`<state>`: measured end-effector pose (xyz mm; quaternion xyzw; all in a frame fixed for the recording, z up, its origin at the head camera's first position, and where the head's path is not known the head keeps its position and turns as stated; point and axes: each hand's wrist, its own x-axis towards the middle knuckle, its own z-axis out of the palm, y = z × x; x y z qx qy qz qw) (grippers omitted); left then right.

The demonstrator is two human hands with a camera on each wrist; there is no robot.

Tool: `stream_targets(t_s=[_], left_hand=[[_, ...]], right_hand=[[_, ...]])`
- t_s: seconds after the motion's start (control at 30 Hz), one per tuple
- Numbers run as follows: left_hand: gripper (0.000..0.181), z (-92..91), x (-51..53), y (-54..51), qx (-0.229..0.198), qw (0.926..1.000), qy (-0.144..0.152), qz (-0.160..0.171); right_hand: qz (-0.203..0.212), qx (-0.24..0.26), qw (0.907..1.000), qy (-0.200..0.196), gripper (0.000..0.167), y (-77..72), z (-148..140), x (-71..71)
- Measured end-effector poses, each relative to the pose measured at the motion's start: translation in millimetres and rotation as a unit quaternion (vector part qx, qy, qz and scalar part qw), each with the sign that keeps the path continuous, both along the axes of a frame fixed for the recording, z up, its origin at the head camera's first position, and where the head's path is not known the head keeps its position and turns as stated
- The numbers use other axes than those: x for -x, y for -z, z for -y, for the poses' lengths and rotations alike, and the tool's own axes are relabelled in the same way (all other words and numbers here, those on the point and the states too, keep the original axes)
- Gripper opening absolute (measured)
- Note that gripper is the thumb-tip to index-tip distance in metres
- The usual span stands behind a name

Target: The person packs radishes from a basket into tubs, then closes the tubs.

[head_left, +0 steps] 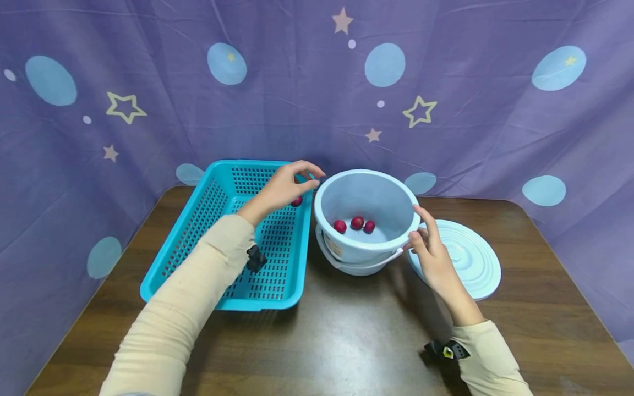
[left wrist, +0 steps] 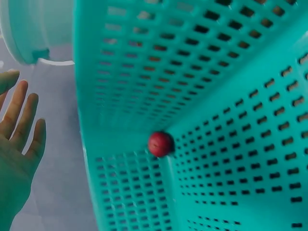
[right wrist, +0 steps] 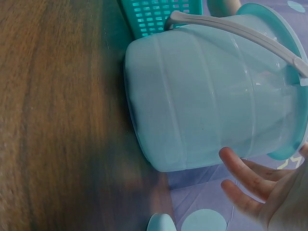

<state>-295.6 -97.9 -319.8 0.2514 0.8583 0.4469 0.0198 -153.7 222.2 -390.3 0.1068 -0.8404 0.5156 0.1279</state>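
My left hand (head_left: 287, 190) hovers over the right rim of the turquoise basket (head_left: 300, 264), beside the pale blue bucket (head_left: 342, 192). Nothing is between its thumb and fingers, which look spread in the left wrist view. Below it, one red radish (head_left: 296, 201) lies in a corner of the basket, also a lone radish (left wrist: 160, 144) in the left wrist view. Three radishes (head_left: 357, 223) are on the bottom of the upright bucket. At the bucket's right rim, my right hand (head_left: 432, 256) touches with its fingertips; its fingers look mostly straight in the right wrist view.
A pale blue round lid (head_left: 477, 264) lies on the wooden table (head_left: 356, 335), right of the bucket and partly behind my right hand. The bucket's handle (head_left: 346, 268) hangs down at its front. A purple curtain (head_left: 307, 110) with stars stands behind the table.
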Motion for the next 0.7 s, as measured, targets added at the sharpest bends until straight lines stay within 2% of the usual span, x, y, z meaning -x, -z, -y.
stream_targets(t_s=[0.27,0.47,0.7], left_hand=[[0.026,15.5,15.0,19.8,0.013,0.9985,-0.053,0.003],[0.027,25.5,20.6,42.0,0.043,0.9953,-0.086,0.009],[0.029,31.9,27.2,57.6,0.059,0.991,-0.117,0.028]], right_hand=[[0.0,0.0,1.0,0.002,0.052,-0.5,-0.4,-0.1],[-0.003,-0.004,1.0,0.001,0.051,3.2,1.0,-0.5],[0.0,-0.012,0.9999,0.005,0.051,4.6,0.7,0.2]])
